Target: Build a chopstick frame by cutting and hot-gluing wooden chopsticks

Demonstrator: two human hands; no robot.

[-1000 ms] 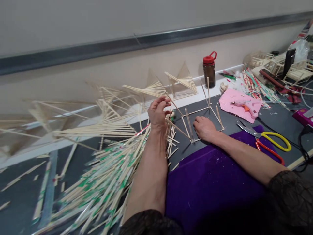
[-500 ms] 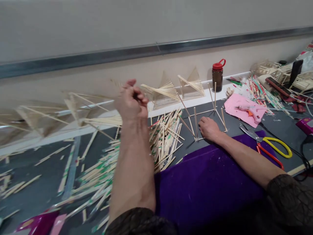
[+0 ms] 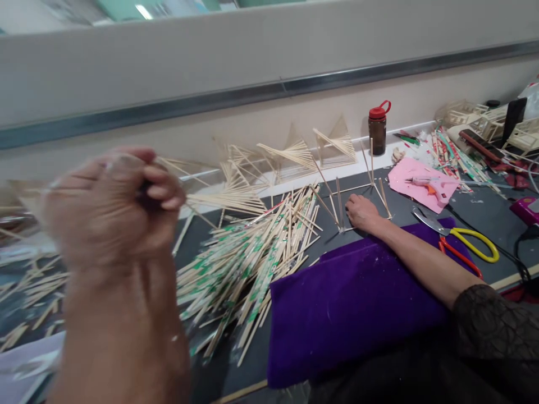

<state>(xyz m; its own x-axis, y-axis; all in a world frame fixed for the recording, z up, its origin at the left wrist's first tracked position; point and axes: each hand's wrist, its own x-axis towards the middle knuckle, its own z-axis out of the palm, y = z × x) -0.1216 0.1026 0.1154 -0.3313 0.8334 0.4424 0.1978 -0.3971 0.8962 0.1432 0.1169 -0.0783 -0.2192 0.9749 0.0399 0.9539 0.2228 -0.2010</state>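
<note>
My left hand (image 3: 113, 207) is raised close to the camera on the left, its fingers curled into a fist and slightly blurred. Whatever it may hold is hidden. My right hand (image 3: 362, 212) rests low on the dark table, fingers bent down and together, within an open frame of thin wooden sticks (image 3: 357, 188). The wrist passes over the frame's near stick, and several sticks stand upright around the hand. Its fingertips are hidden. Between the two hands lies a heap of wooden chopsticks (image 3: 252, 252), some in clear and green wrappers.
Fan-shaped stick models (image 3: 290, 152) line the wall beside a red-capped bottle (image 3: 378, 130). To the right are a pink glue gun (image 3: 429, 184) on a pink sheet (image 3: 406, 191) and scissors (image 3: 457, 233) with yellow and red handles. A folded purple cloth (image 3: 353, 303) covers the near edge.
My left hand has swung left and nearer the camera, away from the stick models by the wall, and its fingers have closed into a fist. My right hand stays at the frame.
</note>
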